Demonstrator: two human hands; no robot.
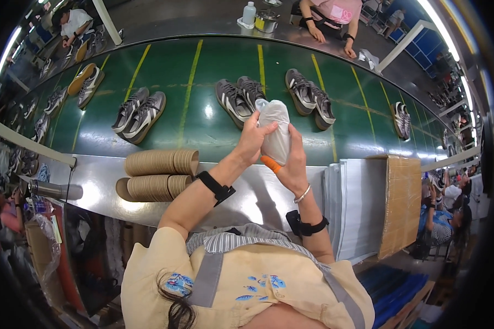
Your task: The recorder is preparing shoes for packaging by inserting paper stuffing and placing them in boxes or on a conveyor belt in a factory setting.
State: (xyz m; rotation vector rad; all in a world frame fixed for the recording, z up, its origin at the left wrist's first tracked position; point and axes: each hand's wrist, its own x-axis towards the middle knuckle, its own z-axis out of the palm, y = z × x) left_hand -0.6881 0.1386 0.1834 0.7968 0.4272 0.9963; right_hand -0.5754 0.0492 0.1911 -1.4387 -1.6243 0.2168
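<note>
Over the near edge of the green conveyor belt (pixel 175 118), both my hands hold a white, elongated, rounded bundle (pixel 276 137) with a crinkled thin paper or plastic surface. My left hand (pixel 250 141) grips its left side, thumb across the front. My right hand (pixel 293 164) wraps the right side and lower end; an orange cover sits on its thumb. A translucent bit sticks out at the bundle's upper left. Just behind it on the belt stands a pair of grey sneakers with white stripes (pixel 233 101), partly hidden by the bundle and my left hand.
More sneaker pairs (pixel 140 116) (pixel 310 98) stand along the belt. On the metal ledge (pixel 96 186), stacked brown insole-shaped pieces (pixel 159 162) lie at left; white sheets (pixel 348 208) and a cardboard box (pixel 400 205) stand at right. Across the belt is a co-worker (pixel 332 16).
</note>
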